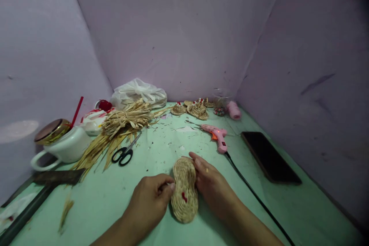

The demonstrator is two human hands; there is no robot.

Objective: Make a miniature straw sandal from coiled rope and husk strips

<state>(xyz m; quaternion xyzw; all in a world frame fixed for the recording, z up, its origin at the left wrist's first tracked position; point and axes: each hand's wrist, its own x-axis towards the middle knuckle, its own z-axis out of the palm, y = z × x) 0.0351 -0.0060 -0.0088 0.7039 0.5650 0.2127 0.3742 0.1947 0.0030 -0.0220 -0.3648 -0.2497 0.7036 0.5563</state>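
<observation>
A woven straw sole, oval and pinched at the waist with a small red mark near its middle, lies flat on the green table. My left hand curls in against the sole's left edge, fingertips pinched on the rim. On the other side my right hand rests along the right edge, fingers pressed against the weave up to the far end. Both hands hold the sole between them.
Black-handled scissors and a heap of dried straw strips lie to the left. A pink glue gun with a black cord, a dark phone, finished small straw pieces, a pink spool, a white mug and a plastic bag surround them.
</observation>
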